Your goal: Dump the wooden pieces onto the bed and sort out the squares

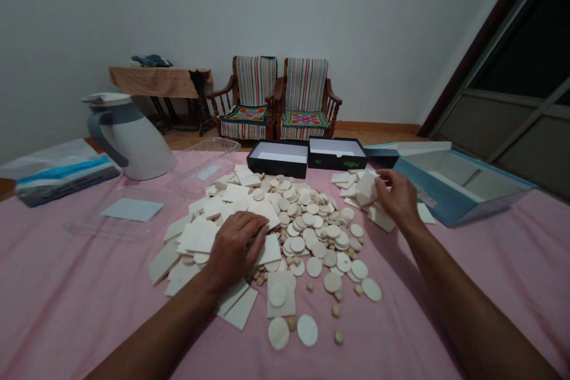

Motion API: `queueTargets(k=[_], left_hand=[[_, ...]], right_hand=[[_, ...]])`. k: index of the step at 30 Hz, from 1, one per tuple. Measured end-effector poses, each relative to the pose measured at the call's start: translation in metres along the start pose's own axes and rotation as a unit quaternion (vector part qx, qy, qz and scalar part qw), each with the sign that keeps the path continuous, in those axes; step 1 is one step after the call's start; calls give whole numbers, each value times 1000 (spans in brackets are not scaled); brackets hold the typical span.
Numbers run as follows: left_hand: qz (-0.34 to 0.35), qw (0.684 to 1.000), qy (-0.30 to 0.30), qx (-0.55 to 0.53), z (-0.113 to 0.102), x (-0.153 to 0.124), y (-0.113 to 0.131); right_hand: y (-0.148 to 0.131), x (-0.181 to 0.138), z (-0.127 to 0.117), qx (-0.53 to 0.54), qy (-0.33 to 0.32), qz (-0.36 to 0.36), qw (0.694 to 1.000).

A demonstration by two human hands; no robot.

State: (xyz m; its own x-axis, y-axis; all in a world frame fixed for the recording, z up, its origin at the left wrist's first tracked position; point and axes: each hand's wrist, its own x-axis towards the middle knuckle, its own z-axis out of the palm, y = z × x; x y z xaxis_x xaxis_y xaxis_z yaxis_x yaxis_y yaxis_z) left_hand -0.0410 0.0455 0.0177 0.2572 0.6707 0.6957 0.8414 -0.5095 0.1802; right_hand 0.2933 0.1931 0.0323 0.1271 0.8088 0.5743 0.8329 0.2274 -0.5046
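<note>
My right hand point(396, 195) pinches a pale square wooden tile point(366, 189) above a small heap of similar square tiles point(380, 218) on the right. My left hand point(238, 246) rests over a larger heap of pale square tiles point(200, 234). Its fingers are curled with the thumb close to them, and what they hold, if anything, is hidden. Beside it, many round wooden discs point(307, 219) lie in a spread-out pile. Small wooden cubes point(336, 310) are scattered among the discs and in front of them. One disc point(278, 294) lies on a square tile near the front.
Two black open boxes point(278, 158) stand behind the pile. A blue open box point(463, 190) is at the right. To the left are a white jug point(133, 136), clear plastic trays point(205, 166) and a blue-and-white package point(66, 175). A pink cloth point(378, 338) covers the surface.
</note>
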Motion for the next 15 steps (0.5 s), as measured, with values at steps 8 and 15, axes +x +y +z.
queueTargets(k=[8, 15], left_hand=[[0, 999, 14, 31, -9, 1, -7], [-46, 997, -3, 69, -9, 0, -14]], right_hand=[[-73, -43, 17, 156, -172, -210, 950], [-154, -73, 39, 107, -334, -385, 853]])
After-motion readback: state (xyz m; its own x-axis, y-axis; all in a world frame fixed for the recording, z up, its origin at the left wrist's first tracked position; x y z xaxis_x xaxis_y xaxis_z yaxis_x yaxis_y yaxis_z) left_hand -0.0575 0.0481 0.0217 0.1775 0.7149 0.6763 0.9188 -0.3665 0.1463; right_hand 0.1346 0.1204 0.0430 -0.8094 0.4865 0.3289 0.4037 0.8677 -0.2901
